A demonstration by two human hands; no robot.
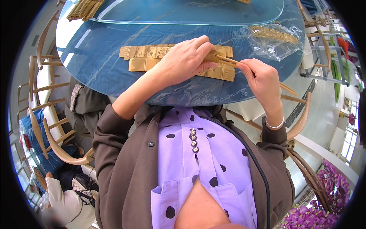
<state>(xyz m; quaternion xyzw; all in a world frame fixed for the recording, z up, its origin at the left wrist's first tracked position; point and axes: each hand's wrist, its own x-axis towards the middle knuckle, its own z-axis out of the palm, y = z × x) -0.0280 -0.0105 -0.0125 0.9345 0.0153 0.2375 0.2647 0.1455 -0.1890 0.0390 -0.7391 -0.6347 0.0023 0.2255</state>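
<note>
A pair of wooden chopsticks (227, 60) is pinched in my right hand (263, 80), with their rear ends showing beyond it. Their front ends meet the mouth of a brown paper sleeve (211, 57). That sleeve is held by my left hand (183, 59), whose bent fingers partly hide it. Beneath my left hand lie rows of flat brown printed paper sleeves (218, 73), overlapping on the table; my hand and wrist cover their middle.
A clear plastic bag (276, 44) with more brown sleeves lies at the right. At the far left sits a bundle of sleeves (84, 9). A raised glass turntable (183, 15) spans the far side of the blue marbled table (206, 89). Wooden chairs (57, 133) stand around.
</note>
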